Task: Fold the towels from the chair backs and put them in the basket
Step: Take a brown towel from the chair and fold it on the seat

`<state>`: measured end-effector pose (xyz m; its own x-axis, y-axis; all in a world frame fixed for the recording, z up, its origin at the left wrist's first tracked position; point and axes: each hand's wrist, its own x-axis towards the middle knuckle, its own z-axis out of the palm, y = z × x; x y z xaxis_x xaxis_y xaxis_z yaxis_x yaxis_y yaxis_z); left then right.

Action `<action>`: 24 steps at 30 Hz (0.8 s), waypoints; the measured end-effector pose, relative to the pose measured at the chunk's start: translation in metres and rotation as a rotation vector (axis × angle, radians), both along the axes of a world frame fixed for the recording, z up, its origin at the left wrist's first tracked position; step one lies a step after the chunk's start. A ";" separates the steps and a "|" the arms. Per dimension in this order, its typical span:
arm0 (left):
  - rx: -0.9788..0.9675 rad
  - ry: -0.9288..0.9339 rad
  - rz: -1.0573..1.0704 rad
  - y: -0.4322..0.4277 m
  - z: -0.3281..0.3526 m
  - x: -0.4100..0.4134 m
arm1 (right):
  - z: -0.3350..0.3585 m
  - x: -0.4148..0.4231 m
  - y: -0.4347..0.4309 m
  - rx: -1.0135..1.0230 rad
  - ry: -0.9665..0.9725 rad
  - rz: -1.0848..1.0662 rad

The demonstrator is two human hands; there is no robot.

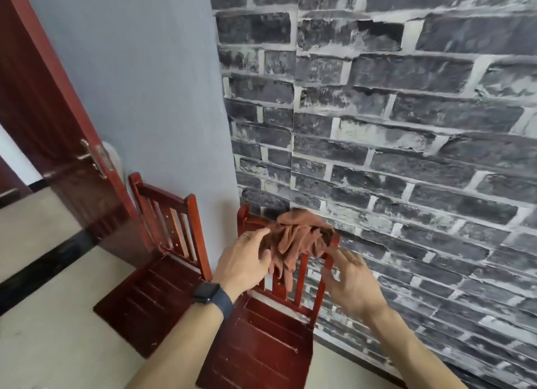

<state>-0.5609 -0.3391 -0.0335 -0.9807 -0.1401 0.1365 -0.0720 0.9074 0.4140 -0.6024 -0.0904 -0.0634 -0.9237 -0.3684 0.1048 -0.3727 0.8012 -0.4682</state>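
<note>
— Nearest are the person's two bare forearms, stretched out over the chair in front. A dark watch (207,293) sits on the left wrist.

— And the hands themselves?

— The left grip (244,261) is released, fingers spread, with a thin ring (245,235) on one of them. Its fingertips lie at the left edge of the towel (296,234), not closed round it. The right grip (351,284) is released too, fingers splayed and slightly bent, just under the towel's right corner. It is blurred, so I cannot tell whether it touches the cloth.

— Where is the towel, exactly?

— Bunched up over the top rail of the right chair (255,339), a rust-brown heap with folds hanging down in front of the slats. That chair stands with its back against the brick wall (406,127).

— Is there a second chair?

— Yes, the left chair (162,284), of the same red-brown wood, just beside the first, its back to the plain grey-blue wall (145,98). No cloth hangs on its rail.

— Anything else around?

— A dark red door (58,156) with a metal handle (87,156) stands at the left, and the pale floor (43,330) has a black strip across it.
</note>
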 end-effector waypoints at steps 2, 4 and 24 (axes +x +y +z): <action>-0.003 -0.045 -0.011 -0.002 -0.005 -0.042 | -0.014 -0.041 -0.007 0.038 -0.010 -0.007; -0.001 -0.084 -0.007 -0.005 -0.014 -0.078 | -0.031 -0.077 -0.014 0.092 -0.033 -0.017; -0.043 -0.110 -0.295 -0.007 -0.100 -0.227 | -0.123 -0.112 -0.043 0.063 -0.112 -0.165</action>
